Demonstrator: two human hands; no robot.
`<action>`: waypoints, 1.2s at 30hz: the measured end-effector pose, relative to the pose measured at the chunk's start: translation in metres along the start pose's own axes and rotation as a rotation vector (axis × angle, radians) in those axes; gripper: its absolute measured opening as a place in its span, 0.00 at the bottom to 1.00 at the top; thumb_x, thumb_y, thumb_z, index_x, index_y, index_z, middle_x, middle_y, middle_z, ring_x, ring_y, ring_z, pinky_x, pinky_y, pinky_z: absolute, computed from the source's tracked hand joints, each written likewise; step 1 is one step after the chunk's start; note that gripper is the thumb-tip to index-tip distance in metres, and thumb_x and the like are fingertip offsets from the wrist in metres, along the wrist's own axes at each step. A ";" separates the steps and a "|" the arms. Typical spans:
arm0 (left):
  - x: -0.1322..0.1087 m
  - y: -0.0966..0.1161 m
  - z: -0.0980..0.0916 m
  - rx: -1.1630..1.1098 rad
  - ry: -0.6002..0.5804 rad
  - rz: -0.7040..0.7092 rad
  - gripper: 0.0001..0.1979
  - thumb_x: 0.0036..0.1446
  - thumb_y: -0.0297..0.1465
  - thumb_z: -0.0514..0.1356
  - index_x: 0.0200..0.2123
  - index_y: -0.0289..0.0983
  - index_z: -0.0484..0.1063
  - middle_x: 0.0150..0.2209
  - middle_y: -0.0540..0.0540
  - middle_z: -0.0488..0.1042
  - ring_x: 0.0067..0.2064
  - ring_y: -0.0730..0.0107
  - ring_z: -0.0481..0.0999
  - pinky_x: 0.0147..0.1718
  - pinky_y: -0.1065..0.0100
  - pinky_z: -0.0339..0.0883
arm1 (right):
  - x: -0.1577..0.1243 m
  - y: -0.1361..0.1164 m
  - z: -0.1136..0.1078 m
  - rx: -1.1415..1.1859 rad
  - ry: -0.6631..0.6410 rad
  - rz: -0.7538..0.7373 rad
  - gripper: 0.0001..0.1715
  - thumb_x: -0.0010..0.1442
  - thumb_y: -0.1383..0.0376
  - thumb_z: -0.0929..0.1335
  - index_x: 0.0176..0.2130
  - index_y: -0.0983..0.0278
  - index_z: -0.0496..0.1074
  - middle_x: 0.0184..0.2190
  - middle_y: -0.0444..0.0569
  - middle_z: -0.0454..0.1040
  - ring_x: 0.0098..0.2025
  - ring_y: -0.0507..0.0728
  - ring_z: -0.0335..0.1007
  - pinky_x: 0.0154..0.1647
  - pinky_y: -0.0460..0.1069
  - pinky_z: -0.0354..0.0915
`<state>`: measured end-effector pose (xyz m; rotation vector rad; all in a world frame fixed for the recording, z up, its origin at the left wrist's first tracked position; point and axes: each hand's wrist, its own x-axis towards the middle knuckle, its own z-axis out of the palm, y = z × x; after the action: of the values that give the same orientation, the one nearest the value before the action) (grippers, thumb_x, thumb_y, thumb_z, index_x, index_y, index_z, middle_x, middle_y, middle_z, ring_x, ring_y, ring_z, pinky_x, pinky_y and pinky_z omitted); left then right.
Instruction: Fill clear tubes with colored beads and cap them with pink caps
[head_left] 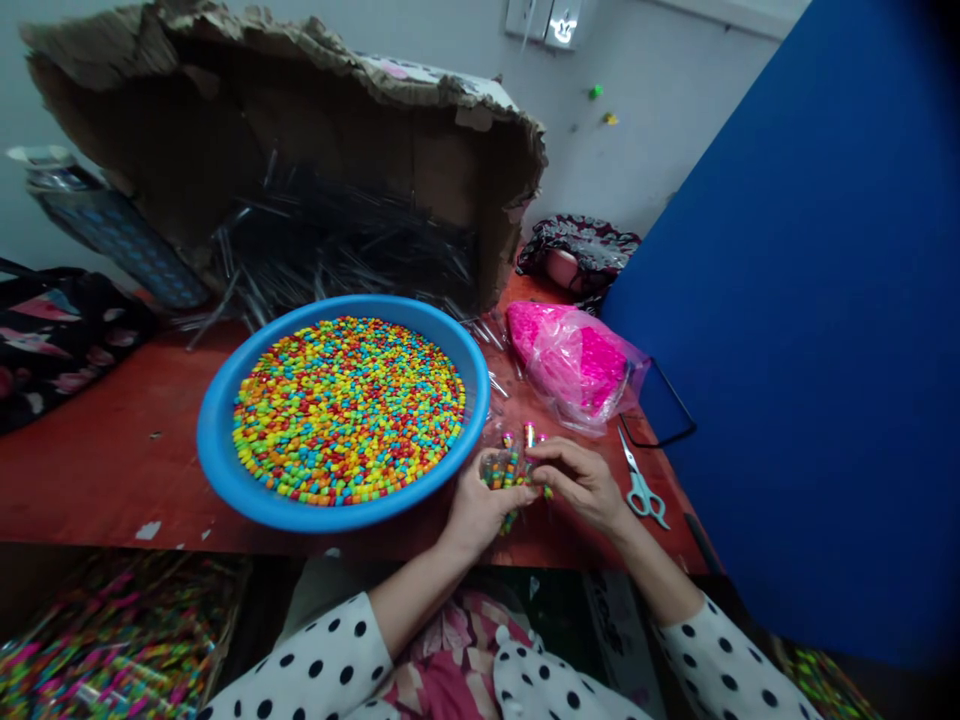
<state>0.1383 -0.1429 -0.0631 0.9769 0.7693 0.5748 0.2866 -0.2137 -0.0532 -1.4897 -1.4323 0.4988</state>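
1. Left hand (484,510), at the table's near edge: fingers curled, grasping the lower side of the clear packet (510,468) of multicoloured beads.
2. Right hand (577,485): fingers bent over the packet from the 3 o'clock side, gripping it; the exact finger contact is partly hidden. The packet sits between both hands, just beside the basin rim. Risk: a loose or torn packet could shed beads across the table or onto the floor.
3. Polka-dot sleeves (300,660): at 7 and 5 o'clock from the hands, below the table edge.
4. Scissors (641,490): pale blue handles, at 3 o'clock, near the right hand. Risk: a sideways reach could catch the blades.
5. Blue plastic basin (217,450): at 10 o'clock, heaped with multicoloured beads (349,410). Risk: a knock to its rim could spill them.
6. Clear bag of pink material (570,360): at 1 o'clock, beyond the hands.
7. Red tabletop (112,440): bears all the above.
8. Torn cardboard box (300,100): at 11 o'clock, holding thin dark rods (337,245). Risk: its sagging edge could let rods slide toward the basin.
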 end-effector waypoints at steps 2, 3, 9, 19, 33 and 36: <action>0.000 0.000 0.000 -0.034 -0.016 -0.005 0.20 0.33 0.28 0.70 0.32 0.35 0.66 0.27 0.52 0.71 0.27 0.73 0.69 0.30 0.70 0.63 | -0.003 0.002 0.004 0.033 0.036 0.007 0.12 0.54 0.65 0.70 0.41 0.60 0.74 0.34 0.48 0.75 0.36 0.55 0.72 0.36 0.49 0.67; 0.001 -0.001 0.000 -0.035 -0.020 -0.001 0.19 0.34 0.28 0.69 0.32 0.35 0.66 0.27 0.52 0.71 0.27 0.73 0.69 0.30 0.70 0.63 | -0.004 0.003 0.007 0.045 0.060 0.017 0.12 0.53 0.65 0.70 0.41 0.60 0.74 0.34 0.48 0.75 0.36 0.55 0.72 0.36 0.49 0.67; 0.002 0.000 -0.001 0.013 0.018 0.040 0.18 0.35 0.27 0.68 0.31 0.35 0.65 0.25 0.55 0.68 0.25 0.76 0.66 0.27 0.73 0.62 | -0.009 0.004 0.021 0.015 0.175 0.049 0.07 0.54 0.64 0.70 0.36 0.61 0.76 0.31 0.48 0.76 0.33 0.55 0.72 0.35 0.49 0.68; 0.001 0.003 0.000 0.129 0.031 0.123 0.15 0.37 0.25 0.67 0.30 0.35 0.66 0.25 0.55 0.67 0.26 0.77 0.65 0.28 0.74 0.62 | -0.004 -0.016 0.016 -0.059 0.185 0.079 0.08 0.57 0.66 0.68 0.37 0.61 0.77 0.31 0.48 0.77 0.34 0.55 0.73 0.34 0.49 0.68; -0.001 0.003 0.000 0.125 0.020 0.166 0.16 0.39 0.30 0.69 0.30 0.35 0.65 0.25 0.54 0.67 0.26 0.77 0.64 0.26 0.75 0.61 | -0.022 0.004 0.035 0.005 0.384 0.004 0.15 0.53 0.71 0.70 0.42 0.56 0.75 0.36 0.45 0.76 0.40 0.54 0.72 0.42 0.50 0.68; 0.001 0.001 0.000 0.149 0.026 0.177 0.16 0.39 0.31 0.68 0.31 0.35 0.66 0.25 0.54 0.67 0.26 0.77 0.65 0.26 0.75 0.62 | -0.021 0.003 0.039 0.019 0.415 0.019 0.14 0.53 0.71 0.70 0.40 0.57 0.75 0.35 0.46 0.76 0.39 0.55 0.72 0.42 0.50 0.68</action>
<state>0.1383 -0.1419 -0.0630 1.1848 0.7615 0.6923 0.2514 -0.2188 -0.0803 -1.4884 -1.0845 0.1967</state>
